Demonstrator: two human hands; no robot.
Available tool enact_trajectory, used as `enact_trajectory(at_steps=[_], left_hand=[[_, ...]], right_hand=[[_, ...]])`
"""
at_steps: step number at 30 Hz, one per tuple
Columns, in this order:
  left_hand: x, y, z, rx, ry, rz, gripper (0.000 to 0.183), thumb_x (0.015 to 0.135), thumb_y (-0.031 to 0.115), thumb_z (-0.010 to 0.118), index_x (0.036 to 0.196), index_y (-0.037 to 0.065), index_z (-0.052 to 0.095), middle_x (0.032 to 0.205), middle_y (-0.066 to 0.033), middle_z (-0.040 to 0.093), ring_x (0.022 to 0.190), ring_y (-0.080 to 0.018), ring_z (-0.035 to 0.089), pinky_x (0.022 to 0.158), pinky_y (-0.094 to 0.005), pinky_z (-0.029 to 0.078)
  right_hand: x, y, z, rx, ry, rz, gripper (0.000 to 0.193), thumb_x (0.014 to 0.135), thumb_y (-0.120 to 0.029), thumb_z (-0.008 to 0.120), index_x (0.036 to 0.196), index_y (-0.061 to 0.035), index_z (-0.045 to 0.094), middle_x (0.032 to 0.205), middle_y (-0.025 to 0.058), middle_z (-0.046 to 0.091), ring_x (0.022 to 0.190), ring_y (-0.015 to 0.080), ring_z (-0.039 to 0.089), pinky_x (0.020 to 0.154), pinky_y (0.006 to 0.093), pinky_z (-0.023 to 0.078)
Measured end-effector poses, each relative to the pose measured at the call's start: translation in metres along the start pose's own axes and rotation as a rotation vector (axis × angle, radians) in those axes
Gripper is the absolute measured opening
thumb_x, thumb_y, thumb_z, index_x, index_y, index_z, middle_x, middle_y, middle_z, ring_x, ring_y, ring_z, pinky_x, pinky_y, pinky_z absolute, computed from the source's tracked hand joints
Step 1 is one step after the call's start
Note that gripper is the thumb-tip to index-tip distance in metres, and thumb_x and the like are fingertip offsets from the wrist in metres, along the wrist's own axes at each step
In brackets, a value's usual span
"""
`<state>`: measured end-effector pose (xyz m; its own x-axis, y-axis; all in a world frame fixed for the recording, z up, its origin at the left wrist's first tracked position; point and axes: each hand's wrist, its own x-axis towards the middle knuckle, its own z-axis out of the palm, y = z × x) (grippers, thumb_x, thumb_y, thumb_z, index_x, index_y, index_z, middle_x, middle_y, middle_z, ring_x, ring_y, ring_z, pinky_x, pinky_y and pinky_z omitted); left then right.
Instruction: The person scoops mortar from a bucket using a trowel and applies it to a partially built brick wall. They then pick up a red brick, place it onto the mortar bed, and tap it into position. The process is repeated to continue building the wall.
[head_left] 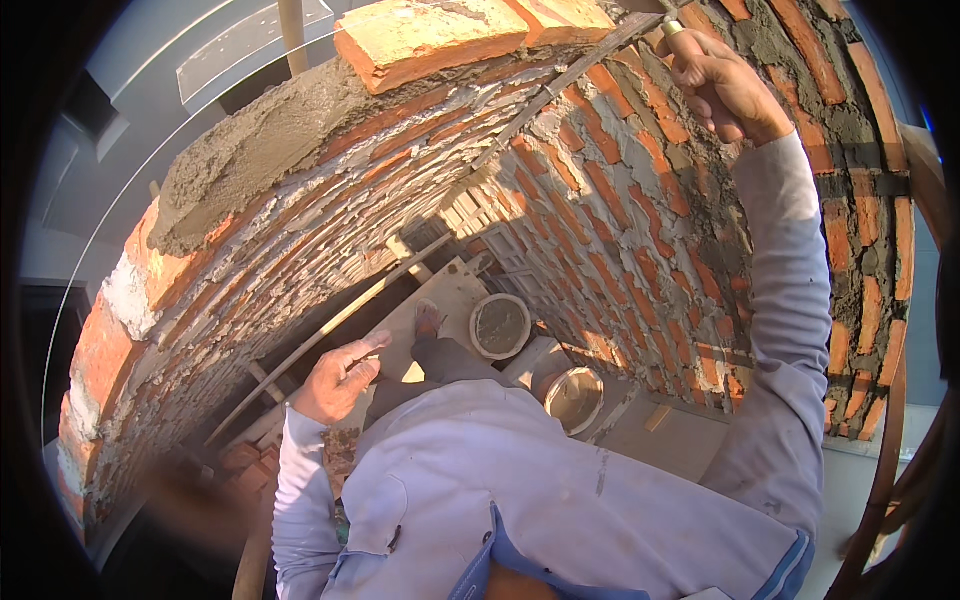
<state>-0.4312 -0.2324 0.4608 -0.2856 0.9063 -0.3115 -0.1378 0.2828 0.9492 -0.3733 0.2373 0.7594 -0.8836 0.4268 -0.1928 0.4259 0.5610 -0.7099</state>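
At the upper right, my right hand [728, 88] is closed round the wooden handle of a trowel [684, 44]; its blade runs out of view at the top edge. My left hand [340, 384] hangs at mid-left in front of my body, fingers apart and holding nothing. On top of the curving left brick wall [330, 190] lies a bed of wet grey mortar [262, 148]. Beyond it, an orange brick [430, 45] rests on the wall, with another brick [562, 18] against its far end.
A second brick wall [640, 210] rises on the right. Below stand two mortar buckets [500, 327] near a board [455, 295] under my foot. A long wooden pole [330, 325] slants beside the left wall. A thin string [88, 240] curves outside it. Loose bricks [250, 465] lie lower left.
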Motion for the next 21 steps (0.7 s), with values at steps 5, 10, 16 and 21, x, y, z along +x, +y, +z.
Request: enact_trajectory(at_steps=[5, 10, 16, 21], left_hand=[[-0.016, -0.066, 0.014, -0.026, 0.178, 0.017, 0.045, 0.097, 0.02, 0.06, 0.132, -0.008, 0.054, 0.124, -0.0131, 0.064, 0.114, -0.0188, 0.058, 0.102, -0.0316, 0.041], [-0.012, -0.096, 0.015, -0.146, 0.222, -0.135, 0.05, 0.096, 0.026, 0.059, 0.134, -0.005, 0.053, 0.137, -0.0194, 0.057, 0.127, -0.0268, 0.053, 0.106, -0.0353, 0.04], [-0.007, -0.119, 0.026, -0.24, 0.322, -0.093, 0.048, 0.096, 0.016, 0.058, 0.138, -0.004, 0.049, 0.136, -0.0193, 0.057, 0.127, -0.0262, 0.054, 0.107, -0.0338, 0.04], [-0.04, -0.134, 0.036, -0.305, 0.346, -0.093, 0.049, 0.096, 0.013, 0.055, 0.14, -0.004, 0.047, 0.137, -0.0194, 0.056, 0.129, -0.0254, 0.052, 0.108, -0.0334, 0.04]], right_hand=[[0.029, -0.006, -0.013, -0.629, 0.176, -0.262, 0.043, 0.074, -0.011, 0.05, 0.115, -0.0015, 0.056, 0.088, 0.004, 0.058, 0.068, 0.0132, 0.054, 0.063, 0.0275, 0.047], [0.082, -0.119, 0.028, -1.103, -0.057, -0.04, 0.042, 0.078, -0.014, 0.054, 0.118, -0.0016, 0.057, 0.089, 0.007, 0.06, 0.063, 0.0167, 0.055, 0.054, 0.0293, 0.045], [0.197, -0.168, 0.076, -1.27, -0.739, 0.22, 0.031, 0.073, -0.009, 0.064, 0.104, -0.0043, 0.067, 0.101, 0.0055, 0.067, 0.094, 0.0164, 0.058, 0.072, 0.0318, 0.049], [0.227, -0.212, 0.096, -1.252, -0.929, 0.196, 0.036, 0.07, 0.0, 0.066, 0.106, -0.0018, 0.067, 0.108, 0.0043, 0.066, 0.103, 0.0126, 0.054, 0.079, 0.027, 0.047]])
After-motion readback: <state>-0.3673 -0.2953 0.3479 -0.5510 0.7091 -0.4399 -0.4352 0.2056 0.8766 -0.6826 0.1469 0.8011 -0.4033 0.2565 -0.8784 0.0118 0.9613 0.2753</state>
